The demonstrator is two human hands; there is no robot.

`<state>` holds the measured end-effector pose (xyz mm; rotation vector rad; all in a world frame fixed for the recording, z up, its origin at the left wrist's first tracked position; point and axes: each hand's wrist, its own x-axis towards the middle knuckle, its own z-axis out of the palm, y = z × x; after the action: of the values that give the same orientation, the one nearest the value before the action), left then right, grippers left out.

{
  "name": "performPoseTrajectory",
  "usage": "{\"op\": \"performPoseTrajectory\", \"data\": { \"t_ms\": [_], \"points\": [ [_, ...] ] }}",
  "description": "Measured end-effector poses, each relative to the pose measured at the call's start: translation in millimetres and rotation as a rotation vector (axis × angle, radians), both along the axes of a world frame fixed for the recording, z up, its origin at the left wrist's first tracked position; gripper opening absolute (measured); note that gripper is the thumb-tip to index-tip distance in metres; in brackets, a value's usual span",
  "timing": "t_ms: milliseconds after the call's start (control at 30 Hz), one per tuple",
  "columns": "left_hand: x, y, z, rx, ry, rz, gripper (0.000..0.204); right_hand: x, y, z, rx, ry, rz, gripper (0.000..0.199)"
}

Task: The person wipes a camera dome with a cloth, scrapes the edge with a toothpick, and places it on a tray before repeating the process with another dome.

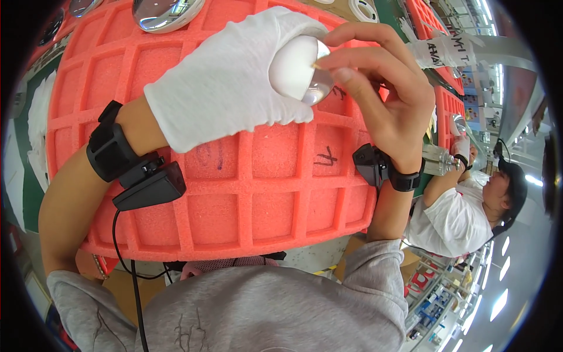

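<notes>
My left hand (229,76), in a white cloth glove, is closed round a rounded, glossy lens-like piece (290,69). One part of that piece looks white; the rest is clear (321,87). My bare right hand (387,88) reaches in from the right, thumb and index finger pinched together at the line between white and clear. A tiny yellowish bit shows at those fingertips, too small to name. Both hands are above a red foam tray (270,182) divided into square pockets, some with handwritten marks.
A large clear glass dome (167,13) rests on the tray's far left. White rings (363,10) lie at the back. A taped grey pole (469,53) stands at right. Beyond it, a person in a white shirt (454,220) works near more red trays. Black wrist devices (149,185) trail a cable.
</notes>
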<state>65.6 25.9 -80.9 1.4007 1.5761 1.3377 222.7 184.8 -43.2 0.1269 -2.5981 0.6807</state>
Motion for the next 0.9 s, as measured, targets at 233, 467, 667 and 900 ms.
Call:
{"op": "performPoseTrajectory", "data": {
  "t_ms": [233, 467, 667, 900],
  "points": [
    [-4.2, -4.3, -13.8, 0.109, 0.051, 0.027, 0.071, -0.3, -6.2, 1.0, -0.233, -0.12, 0.0, 0.022],
    [-3.2, -3.9, -14.4, 0.096, 0.058, 0.051, 0.07, -5.0, -0.5, -4.9, -0.002, 0.023, 0.061, 0.022],
    [-2.9, -2.9, -10.3, 0.1, 0.12, 0.041, 0.072, -3.6, -0.8, -8.2, 0.149, 0.07, 0.065, 0.023],
    [-1.6, -6.7, -12.7, 0.088, 0.129, 0.058, 0.074, -0.4, -9.1, -7.8, -0.013, -0.001, -0.013, 0.02]
  ]
}}
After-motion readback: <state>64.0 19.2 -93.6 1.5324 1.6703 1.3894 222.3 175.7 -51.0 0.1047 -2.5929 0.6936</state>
